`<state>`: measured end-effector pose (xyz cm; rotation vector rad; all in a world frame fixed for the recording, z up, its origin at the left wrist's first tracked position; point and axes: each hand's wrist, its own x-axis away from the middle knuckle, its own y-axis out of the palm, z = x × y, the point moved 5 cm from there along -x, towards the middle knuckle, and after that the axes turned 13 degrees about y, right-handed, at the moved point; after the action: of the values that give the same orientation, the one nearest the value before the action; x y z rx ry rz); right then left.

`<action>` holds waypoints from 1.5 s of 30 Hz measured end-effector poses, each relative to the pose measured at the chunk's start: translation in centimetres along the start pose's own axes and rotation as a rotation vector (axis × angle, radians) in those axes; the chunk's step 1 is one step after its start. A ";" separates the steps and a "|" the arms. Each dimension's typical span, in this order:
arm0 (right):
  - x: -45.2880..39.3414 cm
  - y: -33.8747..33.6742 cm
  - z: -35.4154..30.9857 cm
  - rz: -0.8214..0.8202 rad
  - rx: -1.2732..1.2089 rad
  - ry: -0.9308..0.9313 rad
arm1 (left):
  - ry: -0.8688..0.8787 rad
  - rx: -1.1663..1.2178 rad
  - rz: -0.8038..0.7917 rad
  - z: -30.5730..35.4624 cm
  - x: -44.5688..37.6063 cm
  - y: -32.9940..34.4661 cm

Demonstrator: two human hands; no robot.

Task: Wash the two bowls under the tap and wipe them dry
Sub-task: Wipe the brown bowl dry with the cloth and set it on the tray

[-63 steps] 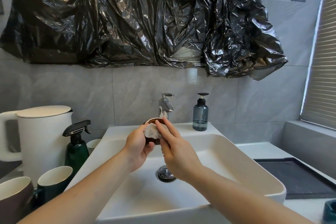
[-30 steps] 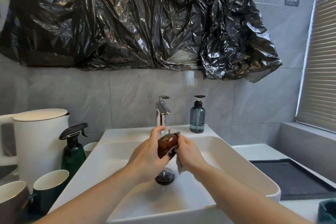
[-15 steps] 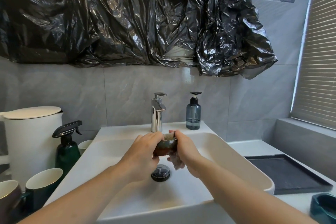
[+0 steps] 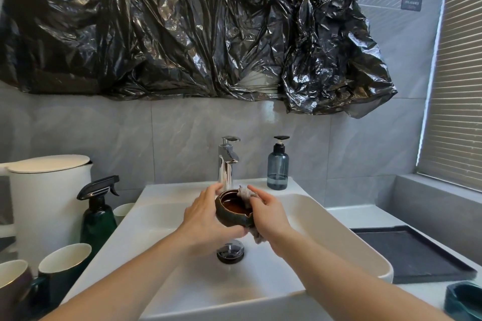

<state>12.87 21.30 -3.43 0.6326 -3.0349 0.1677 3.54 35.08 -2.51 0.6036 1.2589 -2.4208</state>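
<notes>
Above the sink (image 4: 336, 221) drain, just in front of the tap (image 4: 227, 161): the brown bowl (image 4: 233, 210), mouth up.

The left hand (image 4: 206, 219) cups the bowl's left wall and underside with curled fingers; the right hand (image 4: 271, 216) pinches a cloth (image 4: 244, 194) over the right rim, fingers pressed together. Bowl lies between both hands, so wiping likely turns on the right.
</notes>
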 end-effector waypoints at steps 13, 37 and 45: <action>0.8 -1.0 -1.0 0.121 0.006 -0.136 | -0.040 0.551 -0.062 1.4 -0.2 1.9; 0.4 -0.1 -1.0 0.125 0.296 -0.357 | -0.209 0.483 -0.010 0.4 0.3 -0.2; 1.1 1.8 -0.8 -0.021 0.525 -0.458 | -0.096 0.138 -0.055 0.3 0.4 -0.2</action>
<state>11.19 22.59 -2.71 0.8245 -3.4264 0.9682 3.02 34.93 -2.43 0.4892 1.0912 -2.5654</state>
